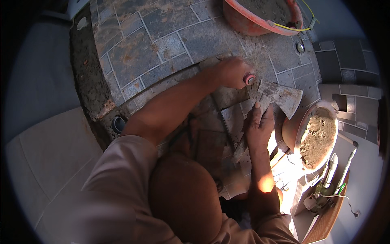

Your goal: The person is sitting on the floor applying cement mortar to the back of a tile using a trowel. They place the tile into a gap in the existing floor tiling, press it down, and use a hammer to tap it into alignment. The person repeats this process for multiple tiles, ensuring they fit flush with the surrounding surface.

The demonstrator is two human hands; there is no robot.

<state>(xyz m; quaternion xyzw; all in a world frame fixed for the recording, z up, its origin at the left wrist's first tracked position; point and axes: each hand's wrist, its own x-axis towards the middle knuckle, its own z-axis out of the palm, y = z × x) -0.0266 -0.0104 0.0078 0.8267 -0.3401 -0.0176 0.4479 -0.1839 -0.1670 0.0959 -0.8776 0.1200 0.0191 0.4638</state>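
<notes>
My left hand is closed round the handle of a tool. Only the handle's reddish butt end shows plainly; its working end is hard to make out. Just below it, my right hand grips a hatchet-shaped tool close under its head, with the thumb laid along it. The flared metal head is crusted with pale mortar and points right. What looks like its wooden handle slants down to the left past my wrist. The two hands are close together above the tiled floor; I cannot tell whether the tools touch.
At the far right stands a reddish tub of grey mortar. Right of my hands, a bowl holds sandy mortar. Grey patterned tiles cover the far floor. A dug trench with an open pipe runs at left.
</notes>
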